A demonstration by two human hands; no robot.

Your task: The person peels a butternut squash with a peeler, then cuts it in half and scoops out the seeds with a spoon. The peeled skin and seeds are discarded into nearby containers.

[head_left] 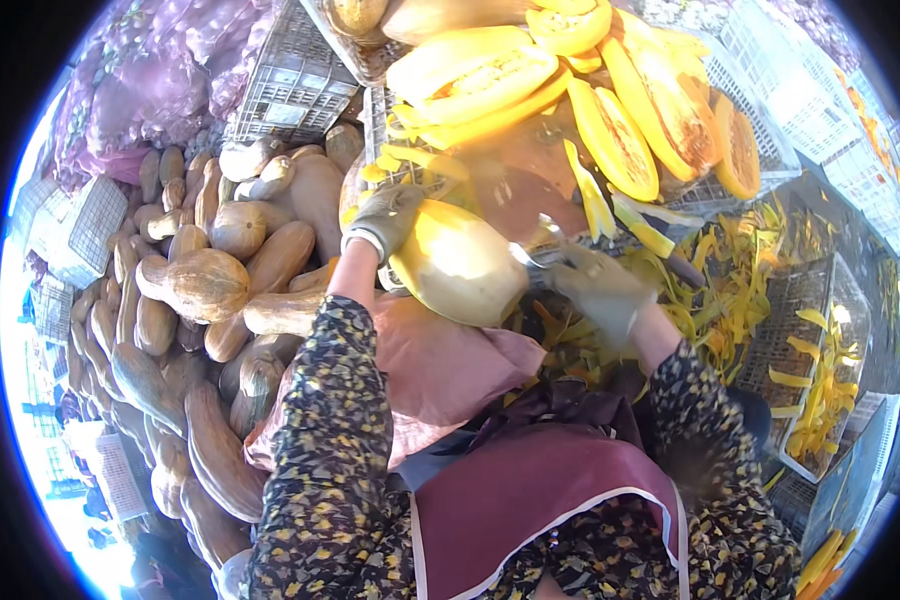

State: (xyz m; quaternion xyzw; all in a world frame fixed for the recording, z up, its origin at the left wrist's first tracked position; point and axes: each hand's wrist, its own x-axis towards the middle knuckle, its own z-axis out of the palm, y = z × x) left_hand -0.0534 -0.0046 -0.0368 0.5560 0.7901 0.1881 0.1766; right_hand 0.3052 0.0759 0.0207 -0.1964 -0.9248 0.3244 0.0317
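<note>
"Bright sun falls across a crowded sorting yard; what lies at the far left?"

"Bulging purple mesh sacks [160,90] at the top, a pale plastic crate [85,232] below them, then a big heap of tan whole pumpkins [195,285]."

"And the left hand [386,220]?"

"Gloved, its fingers closed around the upper end of one large pumpkin [460,275]. That pumpkin sits mid-view, tilted, just above a pink cloth [450,365]. Its surface is yellow near the glove and paler toward the lower end, though glare washes some of it out."

"What does the right hand [600,288] have?"

"It's gloved too, and blurred. The fingers are curled in around a small shiny tool [528,254], close by the pumpkin's right side. I can't tell whether the blade touches."

"Which step would you call this?"

"Peeling, I'd judge, and partway through. Another stroke would call for a firm left hold, the blade laid flat along the curve, and a turn of the pumpkin to bring up fresh skin."

"Anything further right?"

"Cut yellow pumpkin halves [610,140] lie toward the top. Beyond the right hand there's a litter of yellow-green peelings [725,300], and past that a wire-sided crate [782,330] with more strips."
</note>
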